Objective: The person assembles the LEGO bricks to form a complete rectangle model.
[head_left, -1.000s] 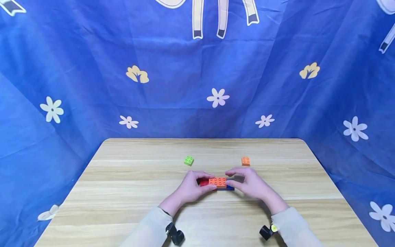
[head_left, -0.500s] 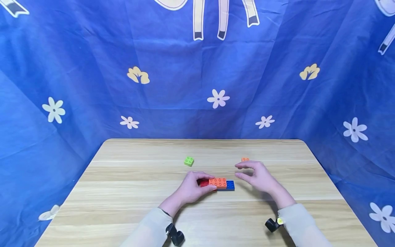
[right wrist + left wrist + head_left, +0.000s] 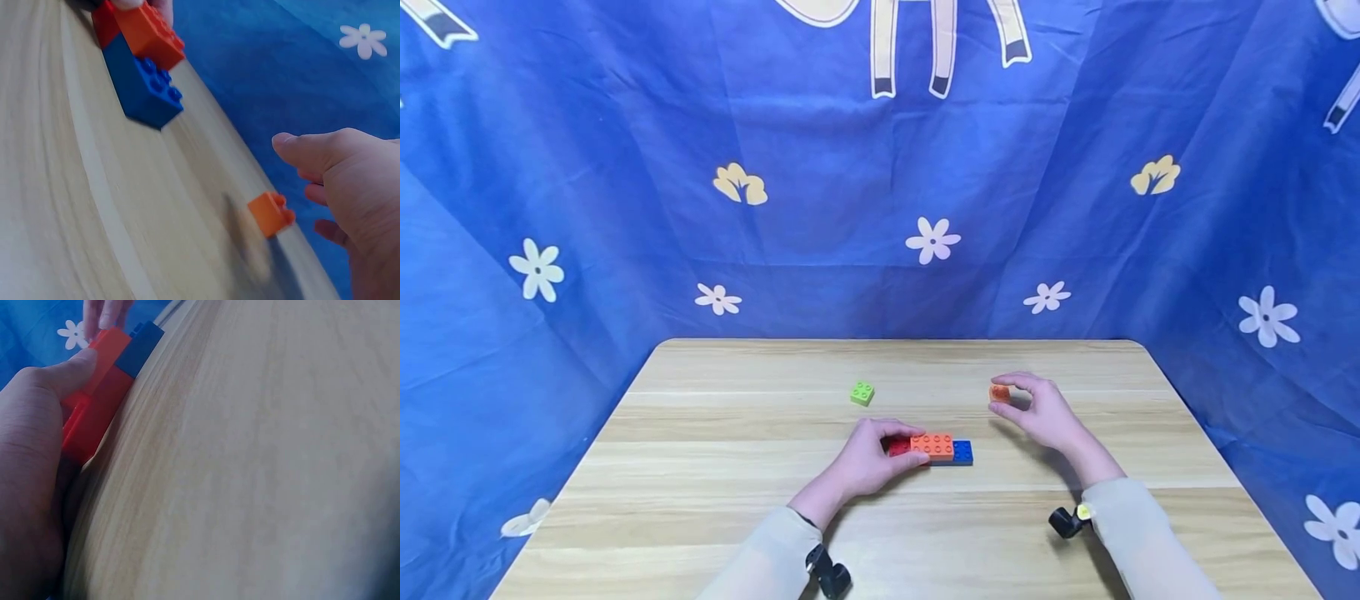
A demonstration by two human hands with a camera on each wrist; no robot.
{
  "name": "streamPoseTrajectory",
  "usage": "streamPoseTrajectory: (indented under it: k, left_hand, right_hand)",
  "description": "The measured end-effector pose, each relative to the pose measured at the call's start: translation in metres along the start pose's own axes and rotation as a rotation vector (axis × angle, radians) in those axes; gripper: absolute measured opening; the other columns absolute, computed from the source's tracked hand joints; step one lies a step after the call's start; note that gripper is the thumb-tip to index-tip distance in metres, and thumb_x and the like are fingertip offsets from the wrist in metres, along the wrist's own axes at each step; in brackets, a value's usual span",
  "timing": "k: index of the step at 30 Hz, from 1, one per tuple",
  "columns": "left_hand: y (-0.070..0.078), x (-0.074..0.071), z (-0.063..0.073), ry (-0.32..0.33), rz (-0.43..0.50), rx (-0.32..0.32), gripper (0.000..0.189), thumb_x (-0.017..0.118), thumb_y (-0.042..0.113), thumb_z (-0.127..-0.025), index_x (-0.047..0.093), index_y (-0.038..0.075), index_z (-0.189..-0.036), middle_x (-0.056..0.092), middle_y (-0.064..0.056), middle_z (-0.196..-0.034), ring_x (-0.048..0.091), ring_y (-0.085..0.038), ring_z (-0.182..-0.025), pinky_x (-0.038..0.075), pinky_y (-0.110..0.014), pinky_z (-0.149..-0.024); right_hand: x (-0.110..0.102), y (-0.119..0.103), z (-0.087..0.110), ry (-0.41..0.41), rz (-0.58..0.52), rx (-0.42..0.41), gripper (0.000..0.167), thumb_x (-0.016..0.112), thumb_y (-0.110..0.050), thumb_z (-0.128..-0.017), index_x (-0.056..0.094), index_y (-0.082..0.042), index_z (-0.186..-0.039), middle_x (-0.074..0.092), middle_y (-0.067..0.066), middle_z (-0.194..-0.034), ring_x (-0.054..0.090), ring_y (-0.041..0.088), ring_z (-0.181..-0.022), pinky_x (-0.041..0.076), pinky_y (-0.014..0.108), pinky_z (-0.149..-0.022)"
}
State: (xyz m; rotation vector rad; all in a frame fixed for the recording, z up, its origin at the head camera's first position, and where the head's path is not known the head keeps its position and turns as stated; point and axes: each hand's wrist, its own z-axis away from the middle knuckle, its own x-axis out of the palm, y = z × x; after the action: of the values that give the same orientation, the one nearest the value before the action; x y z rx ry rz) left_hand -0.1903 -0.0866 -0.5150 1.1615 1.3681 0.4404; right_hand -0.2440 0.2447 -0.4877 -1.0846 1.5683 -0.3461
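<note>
My left hand [image 3: 867, 460] grips a small stack of toy building bricks, thumb in front and fingers behind. An orange eight-stud brick [image 3: 932, 447] bridges the top of a red brick [image 3: 94, 425] and a blue brick [image 3: 962, 452], whose studs show at the right end. The left hand covers part of the red brick. Farther back, my right hand [image 3: 1037, 408] reaches around a small orange four-stud brick [image 3: 269, 214] on the table, thumb on the near side and fingers on the far side. In the right wrist view, a gap shows between that brick and the thumb.
A small lime-green four-stud brick [image 3: 862, 393] lies on the wooden table [image 3: 715, 500], behind the stack and left of the orange one. Blue cloth [image 3: 820, 167] with white flowers hangs behind the table and along its sides.
My right hand has left the stack and moved back and right to the small orange brick. The left hand has kept its grip on the stack.
</note>
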Motion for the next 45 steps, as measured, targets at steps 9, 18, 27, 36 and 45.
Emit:
streamPoseTrajectory:
  k: [9, 18, 27, 36, 45]
  left_hand:
    - [0.0, 0.001, 0.001, -0.006, 0.014, -0.025, 0.041, 0.091, 0.04, -0.085, 0.082, 0.019, -0.119, 0.077, 0.008, -0.115, 0.068, -0.01, -0.112, 0.053, -0.032, -0.1]
    - [-0.001, 0.003, 0.004, -0.018, 0.008, 0.0, 0.042, 0.09, 0.041, -0.087, 0.081, 0.017, -0.12, 0.077, 0.005, -0.115, 0.069, -0.014, -0.112, 0.054, -0.034, -0.1]
    - [-0.001, 0.002, 0.002, -0.009, 0.01, 0.004, 0.041, 0.09, 0.041, -0.086, 0.082, 0.018, -0.119, 0.077, 0.007, -0.114, 0.069, -0.011, -0.111, 0.054, -0.032, -0.099]
    - [-0.001, 0.0, 0.0, -0.015, 0.017, -0.005, 0.042, 0.09, 0.041, -0.086, 0.082, 0.018, -0.12, 0.077, 0.008, -0.115, 0.068, -0.011, -0.112, 0.053, -0.032, -0.1]
    - [-0.003, -0.001, -0.001, -0.015, 0.032, -0.008, 0.041, 0.09, 0.04, -0.086, 0.082, 0.02, -0.12, 0.076, 0.009, -0.117, 0.068, -0.011, -0.114, 0.053, -0.033, -0.101]
  right_hand:
    - [0.004, 0.025, -0.005, 0.008, 0.044, 0.063, 0.052, 0.087, -0.024, -0.091, 0.069, 0.0, -0.134, 0.066, 0.018, -0.138, 0.057, 0.042, -0.133, 0.038, 0.061, -0.115]
    - [0.012, 0.043, 0.001, 0.029, 0.087, 0.123, 0.052, 0.088, -0.021, -0.09, 0.069, 0.0, -0.133, 0.067, 0.019, -0.134, 0.057, 0.041, -0.131, 0.039, 0.057, -0.115]
    - [0.015, 0.043, 0.001, 0.059, 0.097, 0.105, 0.045, 0.088, -0.017, -0.089, 0.073, 0.0, -0.127, 0.07, 0.02, -0.129, 0.059, 0.041, -0.127, 0.043, 0.057, -0.112]
    - [0.014, 0.037, 0.0, 0.071, 0.084, 0.139, 0.045, 0.089, -0.022, -0.088, 0.073, -0.002, -0.125, 0.071, 0.016, -0.123, 0.065, 0.036, -0.116, 0.049, 0.056, -0.105]
    - [0.013, 0.021, 0.002, 0.051, 0.029, 0.13, 0.044, 0.087, -0.021, -0.09, 0.072, -0.004, -0.128, 0.075, 0.006, -0.111, 0.07, 0.023, -0.1, 0.057, 0.049, -0.092]
